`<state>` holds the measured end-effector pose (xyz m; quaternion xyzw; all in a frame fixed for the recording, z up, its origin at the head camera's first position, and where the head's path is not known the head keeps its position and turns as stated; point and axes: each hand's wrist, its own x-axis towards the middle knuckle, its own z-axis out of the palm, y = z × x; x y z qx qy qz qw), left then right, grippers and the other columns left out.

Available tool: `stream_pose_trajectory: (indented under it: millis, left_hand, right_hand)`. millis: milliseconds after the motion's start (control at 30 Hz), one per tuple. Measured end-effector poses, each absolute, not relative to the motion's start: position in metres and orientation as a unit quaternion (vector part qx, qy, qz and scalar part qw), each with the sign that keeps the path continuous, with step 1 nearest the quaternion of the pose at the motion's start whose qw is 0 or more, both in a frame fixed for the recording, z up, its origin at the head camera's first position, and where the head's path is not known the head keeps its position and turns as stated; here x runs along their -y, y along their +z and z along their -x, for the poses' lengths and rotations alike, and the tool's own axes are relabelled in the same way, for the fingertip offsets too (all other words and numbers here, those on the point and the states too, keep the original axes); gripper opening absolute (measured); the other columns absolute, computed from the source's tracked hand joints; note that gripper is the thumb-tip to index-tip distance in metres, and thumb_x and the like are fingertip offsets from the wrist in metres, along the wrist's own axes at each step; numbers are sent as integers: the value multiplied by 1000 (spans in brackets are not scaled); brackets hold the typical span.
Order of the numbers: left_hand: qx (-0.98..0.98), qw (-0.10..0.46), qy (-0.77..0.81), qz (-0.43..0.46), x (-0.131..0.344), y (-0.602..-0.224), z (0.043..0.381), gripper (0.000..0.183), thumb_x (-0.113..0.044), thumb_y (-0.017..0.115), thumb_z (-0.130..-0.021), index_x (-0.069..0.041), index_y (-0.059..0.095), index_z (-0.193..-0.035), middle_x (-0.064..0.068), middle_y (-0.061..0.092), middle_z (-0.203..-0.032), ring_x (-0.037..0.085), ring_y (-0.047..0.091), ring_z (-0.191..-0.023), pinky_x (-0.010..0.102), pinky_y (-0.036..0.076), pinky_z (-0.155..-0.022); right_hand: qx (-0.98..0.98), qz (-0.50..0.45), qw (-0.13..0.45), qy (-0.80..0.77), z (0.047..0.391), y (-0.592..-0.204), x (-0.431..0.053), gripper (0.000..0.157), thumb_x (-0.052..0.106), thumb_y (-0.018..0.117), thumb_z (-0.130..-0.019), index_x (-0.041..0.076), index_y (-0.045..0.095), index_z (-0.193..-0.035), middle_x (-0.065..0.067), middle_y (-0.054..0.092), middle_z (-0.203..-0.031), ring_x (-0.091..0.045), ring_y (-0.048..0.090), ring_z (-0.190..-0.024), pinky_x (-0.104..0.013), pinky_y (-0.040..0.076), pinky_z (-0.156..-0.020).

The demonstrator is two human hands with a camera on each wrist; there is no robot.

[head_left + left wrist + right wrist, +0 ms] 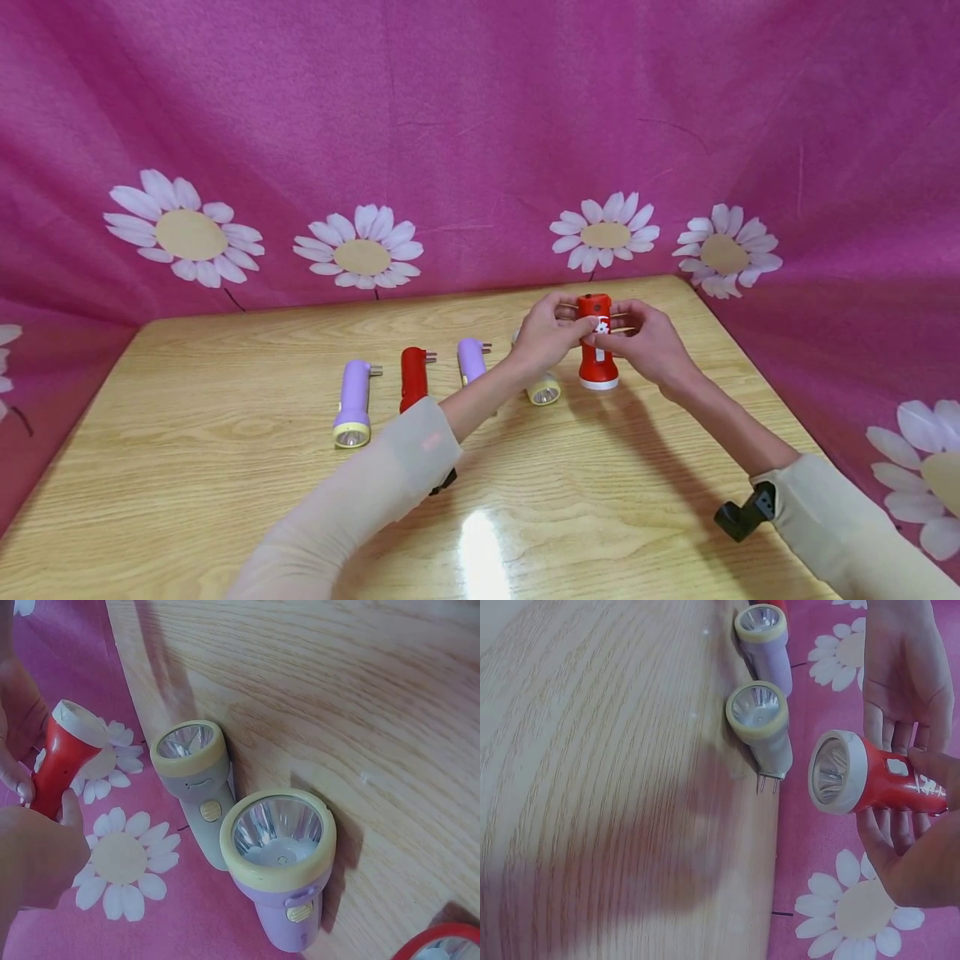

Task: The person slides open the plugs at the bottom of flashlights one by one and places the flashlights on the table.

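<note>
A red flashlight (597, 368) with a white rim and a white flower print is held over the table's right side, its lens end down. My left hand (546, 335) grips it from the left, thumb across the front and fingers behind. From the other side my right hand (654, 343) holds it too, with its thumb near the print. In the right wrist view the lens and a white switch (897, 766) show. Just left of the hands lies a pale grey flashlight (196, 776) with a cream rim, partly covered by my left hand in the head view.
Farther left on the wooden table (225, 467) lie a purple flashlight (472, 358), a red one (413, 375) and another purple one (354, 402), in a row with plug prongs showing. Pink cloth (480, 150) with daisies hangs behind and at the sides.
</note>
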<state>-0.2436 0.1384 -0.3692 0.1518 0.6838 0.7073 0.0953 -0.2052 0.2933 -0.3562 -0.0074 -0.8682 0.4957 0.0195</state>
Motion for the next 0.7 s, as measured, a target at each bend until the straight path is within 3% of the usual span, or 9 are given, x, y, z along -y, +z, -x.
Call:
stream_pose_trajectory:
  millis: [267, 700]
  left_hand:
    - [-644, 129, 734, -173, -136, -368, 244, 33, -4, 65, -84, 0, 52, -114, 7, 60, -93, 16, 61, -83, 26, 54, -74]
    - [-662, 117, 724, -156, -132, -363, 239, 33, -5, 70, -80, -5, 56, -110, 4, 61, -92, 15, 62, -82, 28, 54, -71]
  right_hand:
    - [864, -9, 27, 503, 204, -357, -294, 54, 26, 74, -78, -3, 49, -116, -18, 55, -106, -26, 56, -87, -28, 50, -70]
    - [858, -29, 28, 512, 203, -359, -292, 51, 24, 73, -79, -3, 49, -116, -17, 54, -104, -28, 56, -87, -34, 53, -73]
